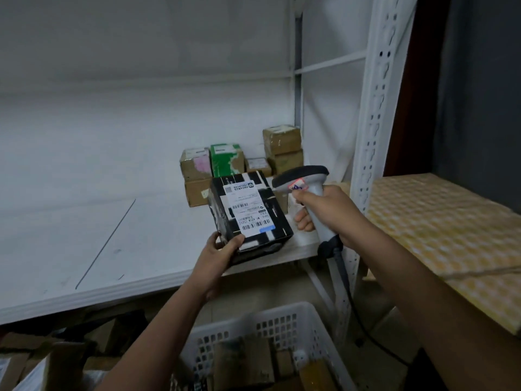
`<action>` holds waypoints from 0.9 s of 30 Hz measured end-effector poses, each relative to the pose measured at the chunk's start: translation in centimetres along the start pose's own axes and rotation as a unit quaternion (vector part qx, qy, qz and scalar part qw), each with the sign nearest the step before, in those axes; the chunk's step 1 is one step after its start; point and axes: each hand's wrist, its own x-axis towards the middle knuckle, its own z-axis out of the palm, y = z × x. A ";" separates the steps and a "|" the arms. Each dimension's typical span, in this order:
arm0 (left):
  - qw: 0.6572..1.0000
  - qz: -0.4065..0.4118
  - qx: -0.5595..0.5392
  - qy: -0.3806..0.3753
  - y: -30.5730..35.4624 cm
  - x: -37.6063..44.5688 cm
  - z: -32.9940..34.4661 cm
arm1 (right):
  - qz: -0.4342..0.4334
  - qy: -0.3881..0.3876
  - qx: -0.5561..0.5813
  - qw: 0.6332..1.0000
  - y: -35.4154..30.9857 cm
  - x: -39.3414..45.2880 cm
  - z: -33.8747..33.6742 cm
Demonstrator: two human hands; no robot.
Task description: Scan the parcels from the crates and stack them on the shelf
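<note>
While the left hand (222, 246) grips a black labelled parcel (249, 214) over the white shelf (84, 221) edge, right hand (327, 213) curled round a grey scanner (304, 183) at its 3 o'clock, stacked boxes (242, 162) at 12, white crate (270, 328) at 6.

Head cam, looks fwd/down, close over shelf (112, 235).

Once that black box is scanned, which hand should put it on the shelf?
Left, probably. The left hand already grips the black box just above the shelf, while the right hand is busy holding the scanner.
</note>
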 end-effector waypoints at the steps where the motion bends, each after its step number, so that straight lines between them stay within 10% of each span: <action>1: 1.000 0.009 0.011 0.007 0.2 0.9 -0.1 | 0.001 -0.007 -0.012 1.000 -0.5 0.3 -0.1; 27: 0.998 0.019 0.049 0.026 0.6 8.9 0.8 | 0.026 -0.102 -0.151 0.983 -2.6 3.9 -0.3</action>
